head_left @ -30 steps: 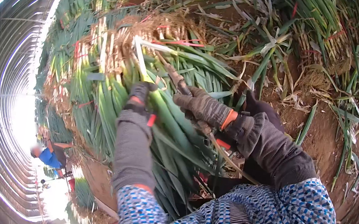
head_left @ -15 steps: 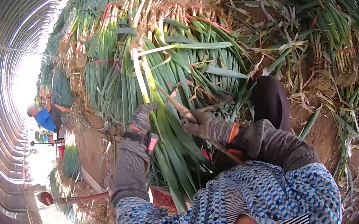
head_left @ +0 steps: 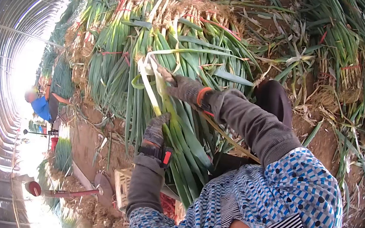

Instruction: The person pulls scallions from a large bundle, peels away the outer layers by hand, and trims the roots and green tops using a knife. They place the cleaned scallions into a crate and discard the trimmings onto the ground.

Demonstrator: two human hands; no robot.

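My left hand [head_left: 156, 130], in a grey knit glove, is closed around the green stalks of some leeks [head_left: 176, 125] below their white ends. Farther up, my right hand [head_left: 185, 89], gloved too with an orange cuff, is closed at the white part of the same leeks, pinching a dry brownish leaf or stem. A long dry strip [head_left: 230, 142] trails from under the right hand toward my lap. Beneath both hands lies a large pile of green leeks [head_left: 114, 66], with roots and white ends at its top.
More leek bundles [head_left: 346, 58] tied with red bands lie at the upper right. Loose leaves litter the soil [head_left: 325, 140]. A crate [head_left: 122, 187] and a red-handled tool [head_left: 69, 193] are at the lower left. A person in blue [head_left: 42, 107] is at the far left.
My right hand has moved up and left from beside the leaves to the white part of the leeks. My left hand has shifted slightly right and down, still gripping. More of the crate shows.
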